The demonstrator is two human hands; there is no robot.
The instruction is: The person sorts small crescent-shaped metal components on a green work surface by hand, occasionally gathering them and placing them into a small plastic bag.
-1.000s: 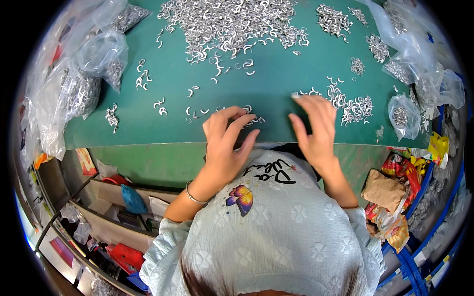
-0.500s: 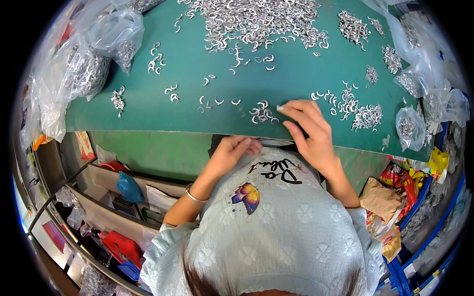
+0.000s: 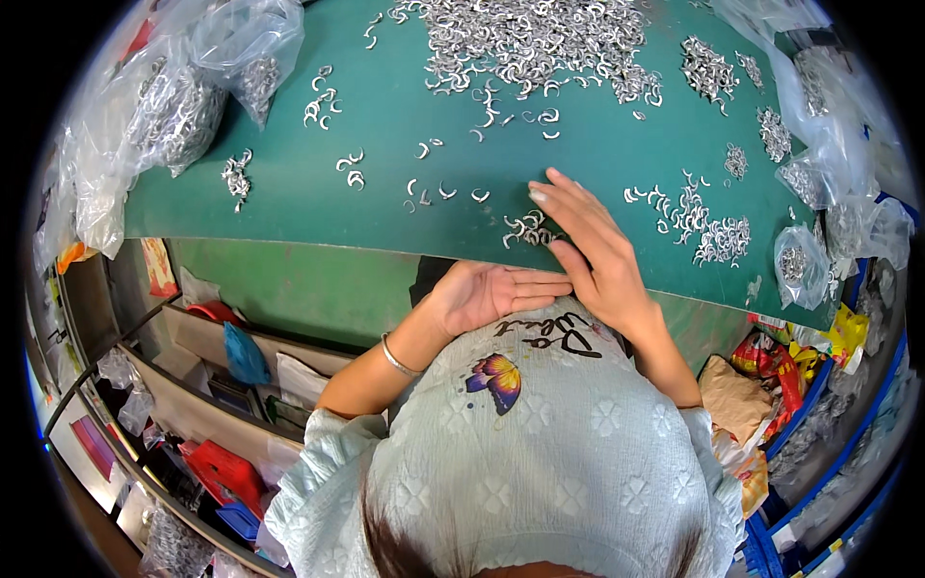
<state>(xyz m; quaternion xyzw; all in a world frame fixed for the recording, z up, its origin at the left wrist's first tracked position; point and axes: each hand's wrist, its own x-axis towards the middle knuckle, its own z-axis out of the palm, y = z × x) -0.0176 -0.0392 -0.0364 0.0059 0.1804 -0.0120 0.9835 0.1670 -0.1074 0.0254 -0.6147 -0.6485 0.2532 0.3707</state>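
My left hand (image 3: pixel 487 297) lies palm up just below the near edge of the green table (image 3: pixel 289 207), fingers stretched out to the right and nothing visible on the palm. On the tabletop, my right hand (image 3: pixel 597 250) is open, its fingers extended forward and left beside a small cluster of curved silver metal pieces (image 3: pixel 525 229). The thumb and fingers cover the cluster's right end, so contact there is hard to make out. A loose group of the same crescent pieces (image 3: pixel 715 236) lies to the right of that hand.
A large heap of metal crescents (image 3: pixel 540 43) covers the far middle of the table. Clear plastic bags of pieces (image 3: pixel 178 116) stand at the left, and a small bag (image 3: pixel 798 265) sits at the right. Shelving (image 3: pixel 231 385) is below left; a brown package (image 3: pixel 737 395) lies below right.
My left hand has turned from loosely curled to palm up and opened, reaching further right. My right hand's fingers have straightened beside the small cluster. The whole view has shifted slightly.
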